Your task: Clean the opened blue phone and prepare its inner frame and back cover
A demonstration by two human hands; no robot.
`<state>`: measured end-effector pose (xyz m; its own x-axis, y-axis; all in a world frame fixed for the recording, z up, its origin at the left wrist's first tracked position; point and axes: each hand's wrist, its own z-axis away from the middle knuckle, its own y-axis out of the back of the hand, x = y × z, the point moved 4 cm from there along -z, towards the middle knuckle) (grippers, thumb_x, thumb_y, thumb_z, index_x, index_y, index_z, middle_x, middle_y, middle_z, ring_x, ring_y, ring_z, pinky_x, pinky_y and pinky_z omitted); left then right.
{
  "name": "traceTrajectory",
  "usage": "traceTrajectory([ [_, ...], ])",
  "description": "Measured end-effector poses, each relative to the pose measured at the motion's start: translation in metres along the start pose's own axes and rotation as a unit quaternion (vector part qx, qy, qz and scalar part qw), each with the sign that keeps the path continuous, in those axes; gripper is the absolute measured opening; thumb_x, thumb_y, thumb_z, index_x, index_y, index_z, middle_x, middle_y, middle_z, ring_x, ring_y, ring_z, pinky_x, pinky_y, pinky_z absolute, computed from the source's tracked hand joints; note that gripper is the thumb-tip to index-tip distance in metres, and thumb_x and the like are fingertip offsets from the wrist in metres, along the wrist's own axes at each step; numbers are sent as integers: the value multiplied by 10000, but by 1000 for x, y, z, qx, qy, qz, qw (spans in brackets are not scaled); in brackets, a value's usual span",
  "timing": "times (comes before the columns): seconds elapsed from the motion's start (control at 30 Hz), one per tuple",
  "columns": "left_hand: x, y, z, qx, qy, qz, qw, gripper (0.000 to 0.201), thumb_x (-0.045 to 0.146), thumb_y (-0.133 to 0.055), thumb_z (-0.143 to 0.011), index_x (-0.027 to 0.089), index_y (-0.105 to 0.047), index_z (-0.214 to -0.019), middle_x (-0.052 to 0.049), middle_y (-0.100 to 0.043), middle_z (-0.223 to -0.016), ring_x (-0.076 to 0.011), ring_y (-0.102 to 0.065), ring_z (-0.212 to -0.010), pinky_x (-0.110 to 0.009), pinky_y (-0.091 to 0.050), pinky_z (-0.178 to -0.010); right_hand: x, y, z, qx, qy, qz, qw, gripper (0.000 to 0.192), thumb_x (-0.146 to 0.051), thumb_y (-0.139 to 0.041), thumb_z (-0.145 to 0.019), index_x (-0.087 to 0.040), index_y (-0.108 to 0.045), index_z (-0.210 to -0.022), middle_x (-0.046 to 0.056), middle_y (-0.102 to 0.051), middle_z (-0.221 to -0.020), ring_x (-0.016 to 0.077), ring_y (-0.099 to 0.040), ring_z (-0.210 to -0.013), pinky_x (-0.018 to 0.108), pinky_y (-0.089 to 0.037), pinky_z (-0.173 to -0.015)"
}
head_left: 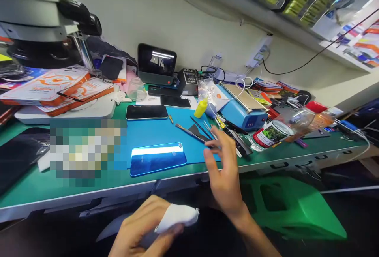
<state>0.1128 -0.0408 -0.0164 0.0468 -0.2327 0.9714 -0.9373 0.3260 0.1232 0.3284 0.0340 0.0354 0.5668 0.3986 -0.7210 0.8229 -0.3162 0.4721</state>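
Note:
My left hand (145, 225) is closed on a folded white wipe (177, 215) in front of the bench edge; whether it is cloth or paper I cannot tell. My right hand (223, 166) hovers by the front edge of the blue mat (154, 130), fingers apart, with nothing visible in it. A shiny blue phone (158, 159) lies back side up on the mat, to the left of this hand. Just beyond the fingers are a thin brush-like tool (189, 132) and several slim tools. Behind the blue phone lies a dark-screened phone (147, 112).
A microscope (38, 16) rises at the left above orange-and-white boxes (47, 87). A yellow bottle (201, 107), a blue machine (242, 107) and a labelled jar (271, 134) stand toward the right. Below the bench is a green plastic stool or bin (308, 205). Part of the left bench is blurred out.

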Motion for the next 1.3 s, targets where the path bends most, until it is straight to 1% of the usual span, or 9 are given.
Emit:
traceTrajectory([
  [0.1,15,-6,-21,39,-47,5,998,86,296,-707,-1033,336,-783,-1030,63,-777,-897,-83,-723,-813,-119,-565,-754,-16,-3,42,-151,-9,-97,984,535,-696,-533,-1061,-308,-764,-1347,102,-757,-1303,252,-753,-1121,395,-646,-995],
  [0.17,23,-13,-33,68,-87,-13,994,135,229,-699,-1035,332,-764,-1091,62,-782,-985,-82,-741,-899,-124,-578,-818,-21,-4,52,-185,-30,-146,971,649,-824,-594,-946,-296,-801,-1262,91,-806,-1192,269,-791,-1057,362,-676,-899],
  [0.27,27,-18,-47,110,-111,-81,984,153,240,-665,-1057,330,-757,-1141,27,-700,-1035,-73,-713,-927,-131,-565,-800,-15,-5,49,-149,-63,-165,973,451,-688,-704,-954,-267,-797,-1087,36,-830,-989,219,-812,-858,272,-659,-727],
  [0.37,24,-7,-56,149,-110,-205,961,295,337,-664,-1067,353,-686,-1361,12,-648,-1107,-74,-685,-980,-132,-550,-857,0,-2,35,-75,-66,-126,987,284,-450,-623,-1090,-235,-731,-938,-23,-774,-782,153,-743,-635,225,-594,-580],
  [0.47,18,19,-57,159,-136,-393,896,560,430,-681,-1052,267,-530,-1567,-47,-630,-1428,-160,-587,-1373,-218,-402,-1225,16,2,12,12,-27,-30,999,115,-241,-637,-1087,-261,-749,-1078,-28,-792,-921,138,-750,-779,230,-597,-714],
  [0.57,5,47,-56,137,-151,-510,835,487,469,-671,-1049,245,-624,-1478,-63,-643,-1470,-266,-508,-1479,-375,-271,-1321,21,-8,-10,31,69,76,994,256,-80,-703,-999,-252,-788,-1168,7,-808,-1156,169,-750,-1080,286,-544,-1025],
  [0.77,-22,67,-60,35,-134,-514,847,638,548,-656,-1043,275,-504,-1599,-14,-550,-1631,-255,-473,-1502,-362,-303,-1286,18,-36,-12,-125,208,147,959,355,-28,-637,-990,-152,-762,-1298,67,-781,-1331,204,-692,-1274,347,-528,-1112],
  [0.9,-28,66,-60,41,-138,-535,833,657,598,-672,-1013,333,-521,-1595,19,-642,-1542,-290,-546,-1389,-413,-332,-1220,15,-33,-6,-194,264,205,922,420,-19,-602,-972,-87,-710,-1372,66,-706,-1498,250,-595,-1402,409,-466,-1194],
  [1.3,-42,69,-56,39,-126,-524,841,663,593,-717,-974,377,-536,-1574,53,-670,-1518,-314,-584,-1364,-486,-372,-1215,17,-39,-14,-218,252,225,916,390,-74,-575,-976,-123,-706,-1340,46,-661,-1548,235,-607,-1440,412,-463,-1228],
])
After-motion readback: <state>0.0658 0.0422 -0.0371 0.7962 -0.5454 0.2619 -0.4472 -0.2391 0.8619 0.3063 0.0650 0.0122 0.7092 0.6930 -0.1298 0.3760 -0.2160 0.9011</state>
